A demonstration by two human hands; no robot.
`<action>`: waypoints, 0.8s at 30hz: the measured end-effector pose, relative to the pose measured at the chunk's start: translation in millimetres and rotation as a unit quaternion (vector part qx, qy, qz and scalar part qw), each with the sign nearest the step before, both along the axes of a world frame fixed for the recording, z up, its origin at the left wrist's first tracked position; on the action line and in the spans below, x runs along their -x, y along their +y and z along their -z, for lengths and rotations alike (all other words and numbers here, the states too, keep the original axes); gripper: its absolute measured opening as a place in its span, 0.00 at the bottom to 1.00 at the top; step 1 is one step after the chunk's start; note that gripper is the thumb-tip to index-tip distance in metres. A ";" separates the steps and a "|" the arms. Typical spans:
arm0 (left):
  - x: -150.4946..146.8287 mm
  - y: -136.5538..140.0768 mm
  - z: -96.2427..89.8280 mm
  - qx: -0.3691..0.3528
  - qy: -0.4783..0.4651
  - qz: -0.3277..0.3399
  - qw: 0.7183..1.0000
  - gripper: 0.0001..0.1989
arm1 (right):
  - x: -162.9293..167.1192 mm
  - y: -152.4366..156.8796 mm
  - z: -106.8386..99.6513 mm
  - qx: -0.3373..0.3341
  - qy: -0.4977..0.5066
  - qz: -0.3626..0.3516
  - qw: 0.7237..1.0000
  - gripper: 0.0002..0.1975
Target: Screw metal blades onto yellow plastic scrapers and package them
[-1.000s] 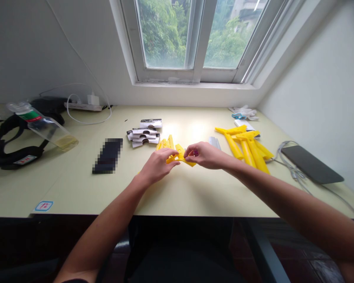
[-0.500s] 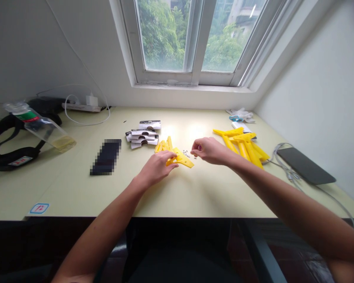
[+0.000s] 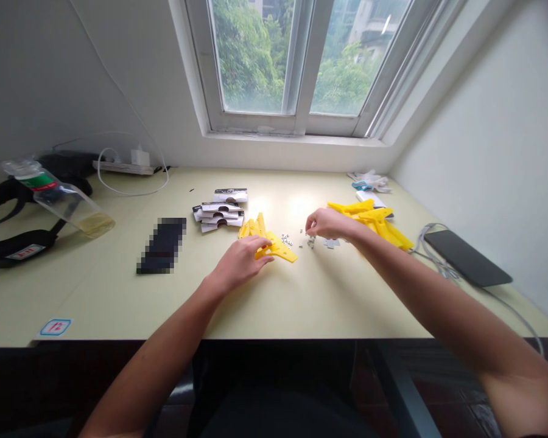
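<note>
left hand point(image 3: 240, 263) on yellow scraper point(image 3: 277, 248)

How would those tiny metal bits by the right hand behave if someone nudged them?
The small metal bits lie loose and scattered on the table, so a nudge would probably scatter them further. They look light and may roll. The right hand pinching there suggests fingertip picking.

Pale bench point(image 3: 119, 298) sitting under the window.
Yellow scraper parts point(image 3: 274, 246), small screws point(image 3: 287, 238), card packs point(image 3: 219, 210) and a dark tablet point(image 3: 466, 258) are lying on it.
</note>
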State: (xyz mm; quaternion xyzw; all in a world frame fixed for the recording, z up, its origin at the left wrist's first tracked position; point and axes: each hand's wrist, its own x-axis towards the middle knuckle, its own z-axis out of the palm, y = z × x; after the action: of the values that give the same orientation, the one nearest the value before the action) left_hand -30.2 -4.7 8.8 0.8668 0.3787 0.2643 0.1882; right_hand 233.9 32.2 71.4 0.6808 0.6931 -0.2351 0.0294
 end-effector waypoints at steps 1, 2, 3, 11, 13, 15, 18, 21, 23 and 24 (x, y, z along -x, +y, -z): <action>0.1 -0.1 -0.1 0.000 -0.001 0.001 1.000 0.12 | -0.7 -2.7 -2.8 -0.008 0.004 0.000 1.000 0.11; 0.2 -0.3 -0.5 0.000 -0.004 -0.001 1.000 0.12 | -1.2 -6.4 -6.3 -0.019 0.009 -0.001 1.000 0.11; -0.1 -0.6 -1.2 0.001 -0.008 -0.006 1.000 0.11 | -1.1 -11.1 -9.9 -0.030 0.016 -0.003 0.999 0.12; -10.8 -3.8 -6.8 -0.026 -0.060 -0.031 0.997 0.09 | 25.9 -54.0 -16.4 0.025 0.191 -0.041 0.980 0.15; -12.3 -4.6 -8.3 -0.009 -0.101 -0.019 0.995 0.10 | 27.5 -55.0 -14.9 0.027 0.229 -0.024 0.973 0.13; -12.5 -6.2 -10.7 0.036 -0.150 0.009 0.988 0.09 | 21.4 -54.1 -17.9 0.026 0.264 -0.020 0.964 0.12; -11.4 -10.2 -14.7 0.123 -0.183 0.078 0.972 0.09 | -5.6 -52.7 -34.4 0.009 0.288 -0.017 0.958 0.12; -10.4 -13.0 -16.2 0.138 -0.165 0.101 0.971 0.12 | -54.3 -47.9 -60.4 -0.019 0.264 -0.012 0.964 0.13; -10.5 -13.3 -15.0 0.111 -0.140 0.092 0.980 0.11 | -93.1 -40.9 -76.4 -0.022 0.217 0.005 0.976 0.13; -10.8 -13.2 -14.0 0.099 -0.130 0.089 0.982 0.11 | -111.9 -36.4 -82.6 -0.023 0.195 0.028 0.980 0.13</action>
State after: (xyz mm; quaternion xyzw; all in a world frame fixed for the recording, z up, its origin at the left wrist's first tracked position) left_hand -19.4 -17.8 22.8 0.8322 0.2962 0.3182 0.3441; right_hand 345.8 -4.2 153.9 0.6416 0.6714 -0.3480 -0.1283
